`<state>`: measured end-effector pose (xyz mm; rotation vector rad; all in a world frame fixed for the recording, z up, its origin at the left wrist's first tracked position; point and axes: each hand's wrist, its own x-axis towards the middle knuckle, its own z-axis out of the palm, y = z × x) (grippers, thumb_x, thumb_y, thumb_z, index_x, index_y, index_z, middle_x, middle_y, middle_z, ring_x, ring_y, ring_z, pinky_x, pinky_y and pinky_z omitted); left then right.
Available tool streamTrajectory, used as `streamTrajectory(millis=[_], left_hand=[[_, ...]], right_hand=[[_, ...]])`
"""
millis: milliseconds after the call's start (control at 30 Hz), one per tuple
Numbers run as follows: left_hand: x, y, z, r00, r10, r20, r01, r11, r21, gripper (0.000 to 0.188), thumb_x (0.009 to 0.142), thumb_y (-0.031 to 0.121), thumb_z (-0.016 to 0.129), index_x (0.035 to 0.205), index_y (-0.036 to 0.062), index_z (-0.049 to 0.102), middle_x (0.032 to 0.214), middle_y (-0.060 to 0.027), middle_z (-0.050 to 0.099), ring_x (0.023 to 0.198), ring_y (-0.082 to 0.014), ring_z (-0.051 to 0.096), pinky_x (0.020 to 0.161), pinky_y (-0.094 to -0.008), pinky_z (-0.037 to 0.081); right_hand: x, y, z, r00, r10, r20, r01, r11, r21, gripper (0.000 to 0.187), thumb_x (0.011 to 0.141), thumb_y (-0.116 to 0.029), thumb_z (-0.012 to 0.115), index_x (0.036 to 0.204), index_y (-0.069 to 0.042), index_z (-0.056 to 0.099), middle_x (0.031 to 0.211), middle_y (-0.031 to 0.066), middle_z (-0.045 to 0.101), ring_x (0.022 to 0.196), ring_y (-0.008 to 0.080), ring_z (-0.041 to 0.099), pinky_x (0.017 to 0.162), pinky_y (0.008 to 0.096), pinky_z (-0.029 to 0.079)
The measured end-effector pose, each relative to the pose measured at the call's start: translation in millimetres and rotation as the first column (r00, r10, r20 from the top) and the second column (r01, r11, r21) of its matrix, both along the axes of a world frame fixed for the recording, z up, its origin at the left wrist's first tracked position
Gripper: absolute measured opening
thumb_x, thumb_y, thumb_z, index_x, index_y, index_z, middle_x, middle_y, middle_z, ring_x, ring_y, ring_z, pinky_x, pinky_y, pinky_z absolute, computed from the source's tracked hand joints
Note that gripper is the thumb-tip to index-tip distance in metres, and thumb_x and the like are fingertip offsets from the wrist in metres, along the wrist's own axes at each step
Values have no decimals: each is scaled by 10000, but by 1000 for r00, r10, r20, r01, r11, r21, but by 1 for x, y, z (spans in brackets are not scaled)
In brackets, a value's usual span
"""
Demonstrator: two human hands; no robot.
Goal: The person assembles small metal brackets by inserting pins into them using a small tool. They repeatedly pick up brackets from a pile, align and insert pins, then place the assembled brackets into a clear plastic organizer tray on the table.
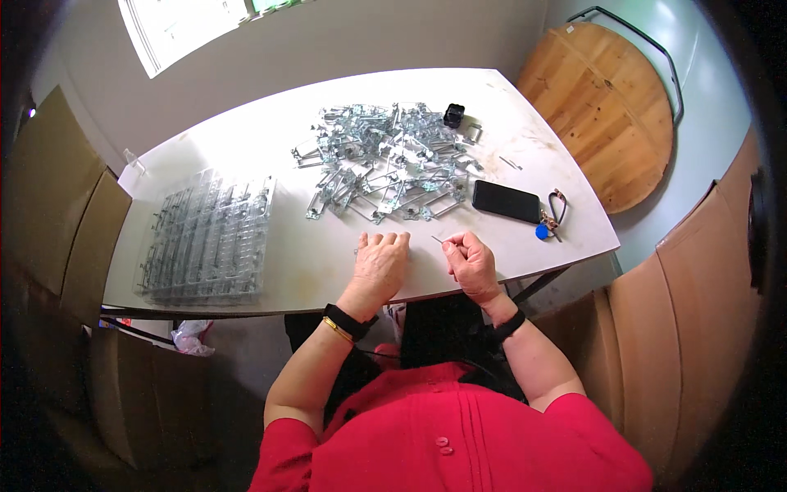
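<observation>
My right hand [471, 266] is closed in a pinch around a thin metal pin [437, 239], whose tip sticks out toward the left. Just left of it, my left hand [382, 266] rests low over the front of the table with its fingers bent down. A small bit of something pale shows beside those fingers, but the rest is hidden under the hand. Beyond both hands lies a loose heap of small silvery metal brackets with rods [398, 160].
Clear plastic trays [205, 238] holding rows of metal parts stand at the left of the white table [566, 238]. A black phone [506, 201], a keyring with a blue tag [542, 232] and a small black object [454, 116] lie right. Cardboard [656, 328] flanks me.
</observation>
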<state>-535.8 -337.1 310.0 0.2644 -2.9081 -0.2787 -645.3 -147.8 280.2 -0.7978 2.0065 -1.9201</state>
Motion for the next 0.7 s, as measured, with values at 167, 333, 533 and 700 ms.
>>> streamTrajectory(millis=[167,333,533,700], left_hand=[[-9,2,0,998,-61,-3,61,998,3,424,919,25,604,1324,129,669,1204,-135,715,1199,-393,654,1148,-556,417],[-11,0,2,988,-139,-64,137,990,-39,288,853,4,644,1103,112,736,1056,-109,706,1094,-368,670,1021,-523,471],[-12,-7,10,948,-136,-289,156,987,47,214,869,-14,658,1031,87,755,997,-115,722,1031,-356,672,961,-464,502],[-12,-1,43,724,-5,-690,252,933,257,161,873,-26,780,1016,45,767,986,-132,769,923,-345,705,848,-419,553]], right_hand=[[2,1,6,1000,-7,1,7,1000,19,138,1075,-153,674,1050,-18,666,708,-25,648,605,42,570,561,254,473],[1,0,4,1000,-14,-14,14,1000,8,148,1075,-165,672,1040,-21,671,701,-21,650,605,48,583,565,254,473],[1,-3,3,998,-48,-49,50,998,40,159,1070,-177,675,1048,-20,667,685,-16,646,596,56,593,571,263,483],[-3,-1,2,999,-37,-8,37,999,22,167,1074,-182,670,1052,-16,659,686,-13,644,595,54,583,570,267,484]])
